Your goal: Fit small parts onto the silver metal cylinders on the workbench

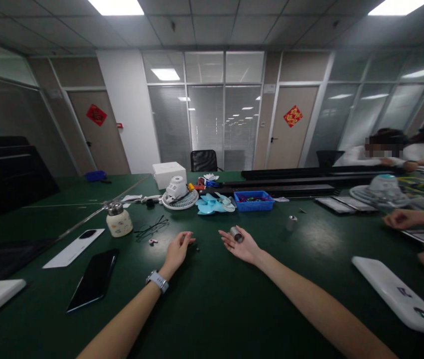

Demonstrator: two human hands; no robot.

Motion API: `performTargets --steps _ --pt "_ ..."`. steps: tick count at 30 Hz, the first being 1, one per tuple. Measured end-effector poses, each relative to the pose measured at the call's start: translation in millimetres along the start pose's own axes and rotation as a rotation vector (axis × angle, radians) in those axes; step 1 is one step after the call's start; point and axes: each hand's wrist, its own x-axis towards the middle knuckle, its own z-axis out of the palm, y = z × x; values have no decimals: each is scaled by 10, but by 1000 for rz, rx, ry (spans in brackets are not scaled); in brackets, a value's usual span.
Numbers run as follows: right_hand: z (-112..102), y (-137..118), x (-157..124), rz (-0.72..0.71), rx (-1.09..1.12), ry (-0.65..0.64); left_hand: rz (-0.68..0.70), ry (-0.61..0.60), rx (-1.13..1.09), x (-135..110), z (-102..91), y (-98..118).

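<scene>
1. Head view, hands. The right hand (242, 244) lies palm up just above the tabletop (212, 304), fingers loosely spread, with a small metal cylinder (236, 234) resting in the palm. The left hand (177, 249), watch (158, 280) on its wrist, is curled narrow with its fingertips drawn together. Whether they pinch anything cannot be told.
2. Head view, step in hand. By appearance, a small-parts stage: the cylinder is presented in one hand while the other works beside a tiny dark piece (197, 248) lying on the tabletop.
3. Head view, demands of the next move. Judged to need a fine fingertip pinch and a level right palm, as the cylinder would roll readily.
4. Head view, room. The space between and in front of the hands is open. A second cylinder (291, 223) stands well to the right. Loose black wires (152, 228) and a jar (118, 220) lie to the left, and a black phone (94, 286) lies near the left forearm.
5. Head view, edges. Another person's hand (402, 218) works at the far right, well apart.
</scene>
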Motion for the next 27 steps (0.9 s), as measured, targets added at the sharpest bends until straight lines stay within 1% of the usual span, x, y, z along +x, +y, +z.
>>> performTargets --steps 1,3,4,6,7,8,10,12,13,14,16,18,19,20,22,23,24,25,26,27 --pt "-23 -25 -39 -62 -61 21 3 -3 11 0 -2 -2" --pt "-136 -111 -158 -239 -249 86 11 -3 22 0 -3 0" --pt "-232 -170 -235 -342 -364 123 15 0 24 -1 -1 3" --pt "-498 -313 -401 -544 -576 217 17 6 25 -3 7 14" --pt "-658 -395 -481 -632 -651 286 18 8 26 -4 12 20" --pt "-827 -484 -551 -716 -702 383 19 9 30 -5 16 24" --pt "-1158 -673 -658 -861 -758 632 26 9 37 -7 21 29" --pt "-1435 -863 -716 -957 -787 867 32 7 45 -10 21 32" --pt "-1542 -950 -732 -982 -805 954 31 6 49 -12 19 33" --pt "-1625 -1026 -742 -984 -831 1010 28 4 51 -14 17 34" --pt "-1714 -1131 -760 -949 -884 1067 19 2 55 -17 15 36" --pt "-1696 -1157 -788 -891 -936 1111 13 11 53 -14 18 30" --pt "-1645 -1137 -807 -884 -965 1159 10 21 48 -9 20 22" --pt "-1566 -1094 -830 -909 -1003 1228 7 38 37 -3 23 12" --pt "-1323 -943 -868 -1055 -1132 1359 -5 87 1 12 28 -13" --pt "-1165 -837 -874 -1156 -1220 1372 -15 118 -20 20 28 -25" --pt "-990 -715 -863 -1241 -1322 1316 -26 151 -39 26 28 -37" --pt "-805 -579 -830 -1287 -1423 1187 -41 188 -53 31 26 -48" --pt "-618 -433 -770 -1259 -1523 988 -55 223 -60 33 21 -58" --pt "-437 -284 -682 -1157 -1615 735 -67 254 -62 32 15 -67"
